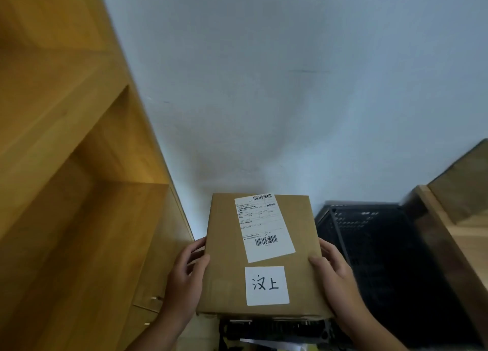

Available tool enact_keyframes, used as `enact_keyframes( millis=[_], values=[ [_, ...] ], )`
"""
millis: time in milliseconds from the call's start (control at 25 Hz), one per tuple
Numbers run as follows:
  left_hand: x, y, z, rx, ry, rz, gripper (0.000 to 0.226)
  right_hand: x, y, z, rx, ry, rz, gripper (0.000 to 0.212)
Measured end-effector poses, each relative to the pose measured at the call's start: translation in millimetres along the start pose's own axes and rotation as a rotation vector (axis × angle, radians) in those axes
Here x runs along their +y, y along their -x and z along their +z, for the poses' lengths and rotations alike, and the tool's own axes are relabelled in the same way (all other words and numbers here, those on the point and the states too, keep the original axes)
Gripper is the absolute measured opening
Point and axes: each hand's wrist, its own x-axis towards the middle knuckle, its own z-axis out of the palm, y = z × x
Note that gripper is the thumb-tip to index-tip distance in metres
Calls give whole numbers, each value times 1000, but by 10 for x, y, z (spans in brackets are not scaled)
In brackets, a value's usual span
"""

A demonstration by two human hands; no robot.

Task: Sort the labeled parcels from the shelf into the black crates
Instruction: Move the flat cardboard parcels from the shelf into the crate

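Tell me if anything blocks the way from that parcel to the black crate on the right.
Nothing visible does. The left hand and right hand grip the parcel by its sides; the black crate lies open just to its right, nothing between.

Both hands, left hand (pixel 188 271) and right hand (pixel 334 274), gripped the parcel (pixel 260 255) (label up) left of the black crate (pixel 369 234).

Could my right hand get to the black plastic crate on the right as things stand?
Probably yes: the black slatted plastic crate stands open beside the right hand, nothing between them. That hand, though, grips the edge of the brown cardboard parcel.
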Motion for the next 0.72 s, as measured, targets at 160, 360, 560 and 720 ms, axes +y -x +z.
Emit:
enact_keyframes(
  millis=[160, 360, 560, 720],
  values=[
    [76, -247, 268, -44, -55, -12, 27, 84, -283, -126, 37, 11, -7, 36],
    [200, -496, 636, -58, -108, -31, 29, 133, -733, -291, 31, 16, 32, 39],
    [164, -918, 907, -63, -162, -22, 32, 174, -1270, -339, 15, 52, 27, 43],
    [-158, -1308, 1079, -79, -212, -50, 35, 326, -1711, -267, 26, 97, 20, 47]
  ],
)
